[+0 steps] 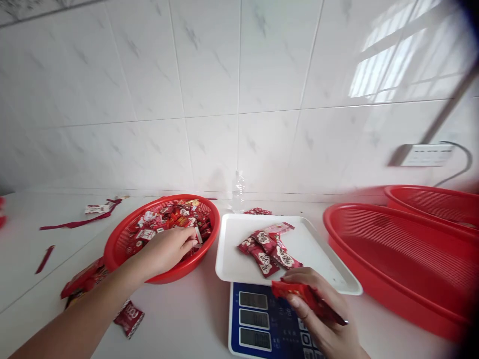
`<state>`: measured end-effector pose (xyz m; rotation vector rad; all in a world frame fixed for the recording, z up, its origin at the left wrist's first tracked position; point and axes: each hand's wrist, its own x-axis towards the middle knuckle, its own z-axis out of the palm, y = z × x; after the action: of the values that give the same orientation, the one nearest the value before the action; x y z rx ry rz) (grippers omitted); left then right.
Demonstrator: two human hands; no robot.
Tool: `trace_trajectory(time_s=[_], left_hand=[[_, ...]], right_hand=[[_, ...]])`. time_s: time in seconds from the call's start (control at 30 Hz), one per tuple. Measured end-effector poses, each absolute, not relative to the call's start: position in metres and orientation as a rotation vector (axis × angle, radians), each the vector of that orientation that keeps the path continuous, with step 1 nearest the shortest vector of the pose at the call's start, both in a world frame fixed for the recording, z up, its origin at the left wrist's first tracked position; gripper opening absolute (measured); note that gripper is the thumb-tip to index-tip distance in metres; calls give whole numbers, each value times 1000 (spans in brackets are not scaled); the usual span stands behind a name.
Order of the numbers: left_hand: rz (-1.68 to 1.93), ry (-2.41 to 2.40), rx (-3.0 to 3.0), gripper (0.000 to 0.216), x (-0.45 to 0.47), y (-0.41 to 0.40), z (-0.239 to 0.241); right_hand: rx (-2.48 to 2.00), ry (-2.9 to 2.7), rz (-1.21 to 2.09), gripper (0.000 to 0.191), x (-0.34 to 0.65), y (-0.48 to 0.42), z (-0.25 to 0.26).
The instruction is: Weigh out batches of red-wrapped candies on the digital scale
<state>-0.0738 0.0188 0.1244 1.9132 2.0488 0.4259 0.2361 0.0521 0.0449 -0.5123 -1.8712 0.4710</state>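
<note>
My left hand [166, 249] reaches into a round red basket [116, 247] full of red wrapped candies [170, 219], its fingers curled around a piece among them. My right hand [322, 311] is closed on a red packet [299, 293] above the keypad of a blue-faced scale [258, 319]. A white tray [239, 249] rests on the scale and carries several red candies [269, 249].
Two large red baskets [396, 264] stand at the right, one behind the other [434, 202]. Loose red packets [129, 318] and wrapper strips [80, 222] lie on the white counter at the left. A clear bottle [238, 192] stands by the tiled wall. A wall socket [426, 154] sits at the right.
</note>
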Motion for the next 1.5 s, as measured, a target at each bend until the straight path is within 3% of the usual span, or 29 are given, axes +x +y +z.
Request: trace_trajectory(time_s=[0.1, 0.27, 0.53, 0.73, 0.87, 1.03, 1.17, 1.5], left_hand=[[844, 1532, 1819, 30, -29, -2, 115], [1133, 947, 1372, 67, 46, -21, 72], [1180, 886, 1238, 43, 63, -10, 59], [1186, 813, 853, 46, 47, -2, 40], [1302, 809, 604, 45, 33, 2, 52], [1429, 825, 355, 19, 8, 7, 77], [1468, 819, 309, 11, -1, 9, 79], [1408, 697, 359, 26, -3, 13, 72]], right_hand=[[-396, -1938, 551, 9, 231, 45, 50], [-383, -1966, 587, 20, 220, 32, 57], [-626, -1984, 585, 38, 212, 29, 51], [-631, -2112, 735, 64, 208, 37, 60], [-797, -2073, 639, 57, 215, 60, 77], [-1156, -2410, 334, 50, 223, 98, 81], [-1162, -2570, 257, 43, 219, 112, 71], [-1094, -2578, 45, 35, 220, 130, 67]])
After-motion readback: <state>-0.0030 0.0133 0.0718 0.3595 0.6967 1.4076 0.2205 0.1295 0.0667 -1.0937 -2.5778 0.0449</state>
